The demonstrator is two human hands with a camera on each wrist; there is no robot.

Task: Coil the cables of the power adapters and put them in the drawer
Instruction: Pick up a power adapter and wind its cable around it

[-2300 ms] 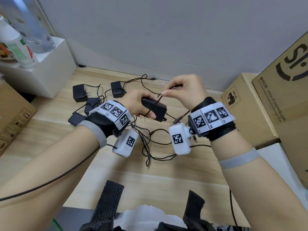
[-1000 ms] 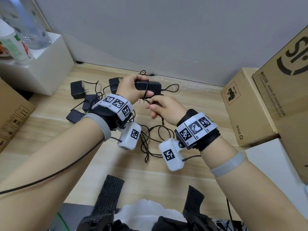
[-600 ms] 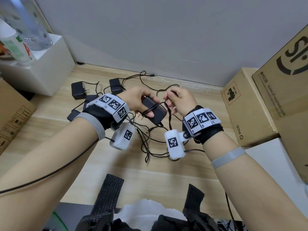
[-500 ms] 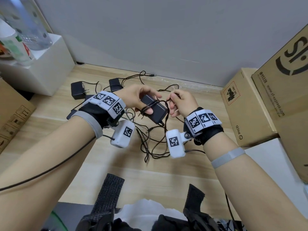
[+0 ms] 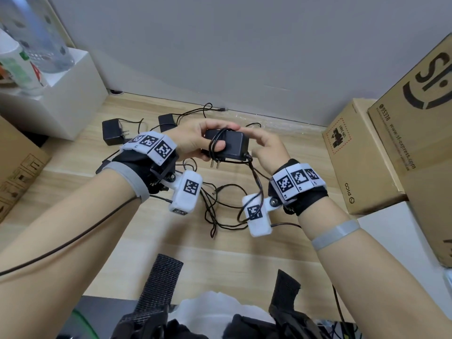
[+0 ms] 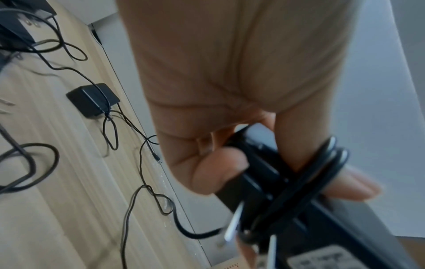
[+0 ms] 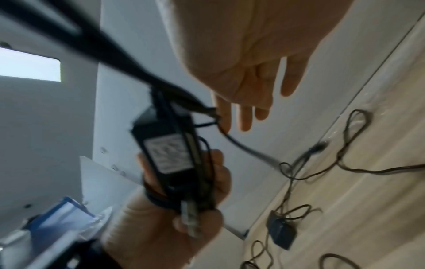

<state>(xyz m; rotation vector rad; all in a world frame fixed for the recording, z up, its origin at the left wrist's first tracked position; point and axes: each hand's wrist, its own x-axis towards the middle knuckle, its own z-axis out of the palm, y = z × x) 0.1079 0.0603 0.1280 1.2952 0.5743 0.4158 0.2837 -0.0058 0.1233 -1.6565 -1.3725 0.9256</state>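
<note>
A black power adapter point(image 5: 228, 145) is held above the wooden table point(image 5: 171, 241) by my left hand point(image 5: 195, 143), thumb on top and fingers underneath. Its prongs point down. A few turns of its thin black cable point(image 5: 212, 149) go round the adapter body and over my left thumb point(image 6: 340, 187). The remaining cable point(image 5: 256, 184) hangs from the adapter's right end to the table. My right hand point(image 5: 263, 143) hovers at that right end with fingers straight point(image 7: 246, 120); the cable runs past its fingertips. No drawer is in view.
Other black adapters point(image 5: 112, 132) point(image 5: 167, 121) and tangled loose cables point(image 5: 220, 209) lie on the table behind and below my hands. Cardboard boxes point(image 5: 359, 157) point(image 5: 420, 123) stand at the right. A white box point(image 5: 63, 99) carrying bottles sits at the left, next to another carton point(image 5: 17, 167).
My right hand carried the cable round the adapter in repeated turns, adding loops. Its fingers have now straightened at the adapter's right end. My left hand turned the adapter level.
</note>
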